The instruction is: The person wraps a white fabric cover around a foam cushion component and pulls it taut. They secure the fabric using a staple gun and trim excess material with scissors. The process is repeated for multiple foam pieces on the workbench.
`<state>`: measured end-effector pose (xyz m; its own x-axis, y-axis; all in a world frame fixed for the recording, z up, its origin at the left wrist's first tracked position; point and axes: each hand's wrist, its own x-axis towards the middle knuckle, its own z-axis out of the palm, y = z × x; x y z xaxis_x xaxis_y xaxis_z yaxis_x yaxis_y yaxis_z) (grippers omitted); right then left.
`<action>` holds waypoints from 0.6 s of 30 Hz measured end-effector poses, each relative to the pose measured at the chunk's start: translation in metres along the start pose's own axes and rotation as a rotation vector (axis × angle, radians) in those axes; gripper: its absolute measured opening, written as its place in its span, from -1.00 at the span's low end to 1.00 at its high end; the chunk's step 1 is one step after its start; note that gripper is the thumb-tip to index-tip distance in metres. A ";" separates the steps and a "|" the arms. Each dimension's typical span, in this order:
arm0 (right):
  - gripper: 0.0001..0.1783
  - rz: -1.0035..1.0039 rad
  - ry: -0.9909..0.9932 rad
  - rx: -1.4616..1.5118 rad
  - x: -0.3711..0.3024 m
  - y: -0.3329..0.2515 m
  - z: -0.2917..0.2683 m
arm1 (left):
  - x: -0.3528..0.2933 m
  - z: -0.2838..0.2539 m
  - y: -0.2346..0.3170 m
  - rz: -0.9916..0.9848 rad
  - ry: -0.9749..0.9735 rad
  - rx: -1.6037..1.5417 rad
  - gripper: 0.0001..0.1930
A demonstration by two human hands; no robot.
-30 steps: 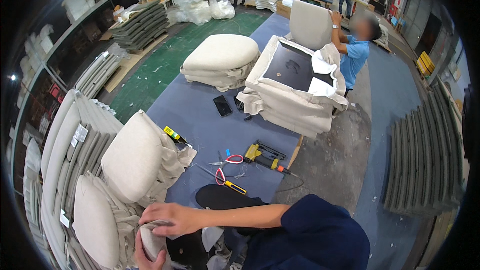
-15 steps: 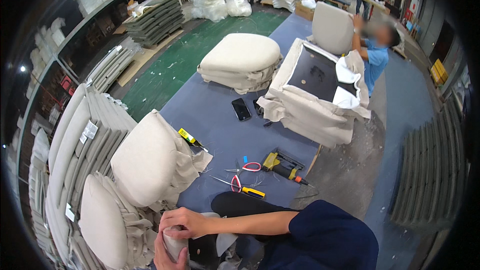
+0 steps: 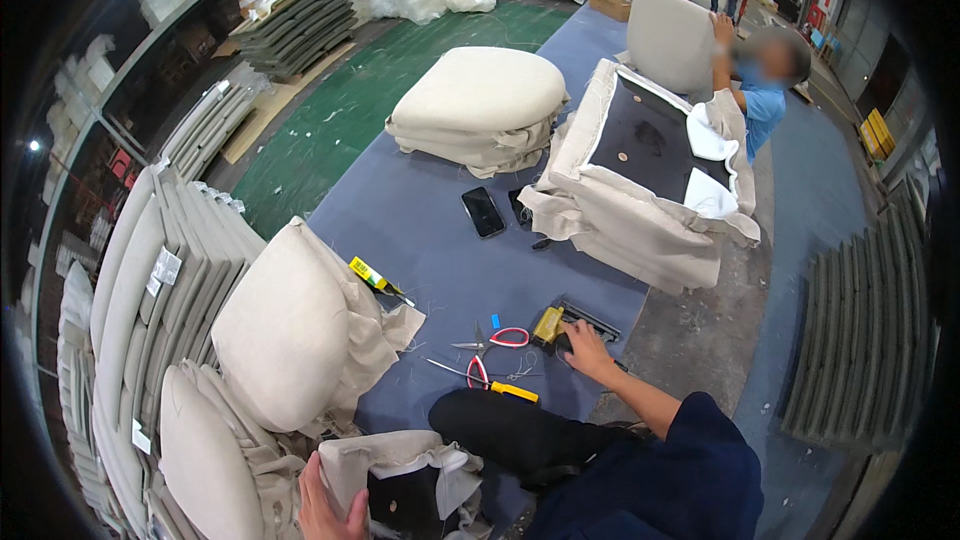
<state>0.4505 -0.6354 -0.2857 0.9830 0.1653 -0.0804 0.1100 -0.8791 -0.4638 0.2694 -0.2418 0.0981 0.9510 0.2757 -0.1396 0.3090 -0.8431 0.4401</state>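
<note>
At the lower left, my left hand [image 3: 325, 506] grips the corner of a beige fabric-covered seat cushion [image 3: 345, 462], thumb apart from the fingers. The cushion's dark underside [image 3: 405, 500] faces up, with loose fabric along its edge. Over at the table's right edge, my right hand [image 3: 590, 352] closes round the handle of a yellow and black staple gun [image 3: 549, 325], partly hiding it. Left of the gun lie red-handled scissors [image 3: 509, 338] and a yellow-handled screwdriver [image 3: 512, 392]. A yellow cutter-like tool [image 3: 368, 274] rests beside a large beige cushion [image 3: 278, 325].
Beige cushions are stacked on the blue-grey table [image 3: 400, 215], some with the dark underside up [image 3: 640, 135]. A black phone [image 3: 483, 212] lies between them. Across the table, a person in light blue [image 3: 765, 115] holds a cushion [image 3: 668, 40]. More cushions [image 3: 170, 290] stand at left.
My right hand has left the cushion at the lower left and reached across to the staple gun. My left hand stays on the cushion. The view has shifted slightly.
</note>
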 end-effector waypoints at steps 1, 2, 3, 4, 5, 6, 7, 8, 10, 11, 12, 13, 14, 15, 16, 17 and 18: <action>-0.17 0.031 -0.028 0.021 -0.005 0.004 0.000 | 0.000 0.000 -0.002 0.016 0.008 -0.003 -0.27; -0.14 0.062 -0.058 0.041 -0.009 0.006 0.002 | -0.003 -0.001 -0.004 0.003 -0.001 -0.005 -0.28; -0.07 0.033 -0.066 -0.017 -0.005 0.004 0.001 | -0.005 -0.003 -0.003 -0.001 0.000 -0.010 -0.29; -0.07 0.042 -0.069 -0.066 -0.004 0.001 0.001 | -0.008 -0.006 -0.003 -0.007 0.001 -0.015 -0.30; -0.06 0.050 -0.073 -0.116 -0.004 -0.004 0.002 | -0.011 -0.007 -0.003 -0.025 -0.001 -0.024 -0.31; -0.05 0.057 -0.067 -0.158 -0.002 -0.009 0.003 | -0.014 -0.010 -0.004 -0.037 0.004 -0.028 -0.32; -0.05 0.037 -0.107 -0.151 0.006 -0.007 0.005 | -0.017 -0.012 -0.005 -0.043 0.009 -0.032 -0.33; -0.06 0.042 -0.134 -0.147 0.015 0.015 0.014 | -0.015 -0.013 -0.006 -0.012 0.008 -0.028 -0.33; -0.08 0.035 -0.238 -0.153 0.024 0.024 0.006 | -0.016 -0.012 -0.013 0.019 0.020 -0.018 -0.34; -0.09 0.035 -0.309 -0.164 0.035 0.024 -0.009 | -0.020 -0.011 -0.019 0.035 0.038 -0.014 -0.34; -0.10 0.036 -0.378 -0.178 0.042 0.022 -0.027 | -0.022 -0.010 -0.026 0.054 0.057 -0.013 -0.33; -0.23 -0.009 -0.268 -0.039 0.041 0.012 -0.043 | -0.026 -0.010 -0.036 0.056 0.082 -0.009 -0.33; -0.27 -0.033 -0.218 0.066 0.037 0.001 -0.059 | -0.027 -0.006 -0.053 0.098 0.123 -0.093 -0.41; -0.31 -0.060 -0.174 0.171 0.028 -0.023 -0.085 | -0.026 0.000 -0.074 0.137 0.165 -0.176 -0.48; -0.34 -0.082 -0.145 0.274 0.012 -0.048 -0.104 | -0.030 -0.002 -0.082 0.166 0.196 -0.260 -0.54; -0.37 -0.070 -0.094 0.312 -0.002 -0.079 -0.119 | -0.033 -0.008 -0.090 0.151 0.212 -0.241 -0.55; -0.39 -0.028 -0.039 0.334 -0.019 -0.096 -0.130 | -0.028 -0.014 -0.082 0.148 0.202 -0.241 -0.56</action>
<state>0.4408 -0.6127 -0.1249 0.9731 0.2099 -0.0946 0.0759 -0.6802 -0.7291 0.2176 -0.1740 0.0783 0.9582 0.2647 0.1089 0.1354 -0.7544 0.6423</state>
